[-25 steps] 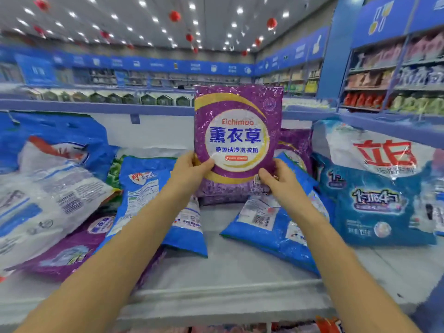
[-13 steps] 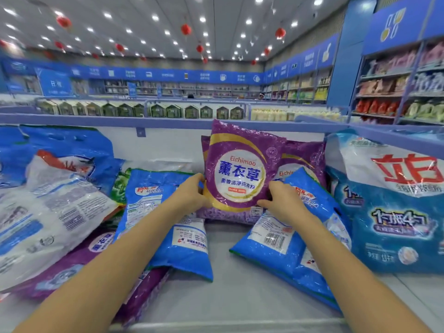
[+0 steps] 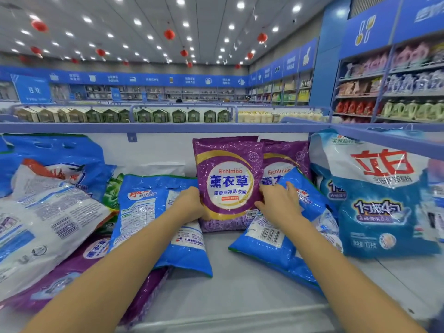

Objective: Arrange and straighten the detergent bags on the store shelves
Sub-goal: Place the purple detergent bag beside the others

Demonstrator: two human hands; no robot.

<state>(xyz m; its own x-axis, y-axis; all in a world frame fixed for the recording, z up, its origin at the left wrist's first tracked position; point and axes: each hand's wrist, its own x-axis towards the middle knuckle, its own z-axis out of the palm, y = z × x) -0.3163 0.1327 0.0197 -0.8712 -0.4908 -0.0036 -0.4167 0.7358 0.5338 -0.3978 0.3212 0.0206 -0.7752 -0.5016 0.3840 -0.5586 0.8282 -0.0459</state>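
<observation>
Store shelf [image 3: 240, 296] is carrying detergent bags. At the left, a white-and-blue bag [image 3: 48, 224] is lying flat. In mid-frame, the left hand [image 3: 189, 205] is gripping the left edge of the upright purple bag [image 3: 228, 183]. The right hand [image 3: 278, 205] is touching its right edge; whether it is gripping, I cannot tell. At the right, a big blue bag [image 3: 384, 200] is standing.

the rear purple bag [image 3: 286, 152] is half hidden by the front purple bag [image 3: 228, 186] and a blue bag [image 3: 312, 205].
</observation>
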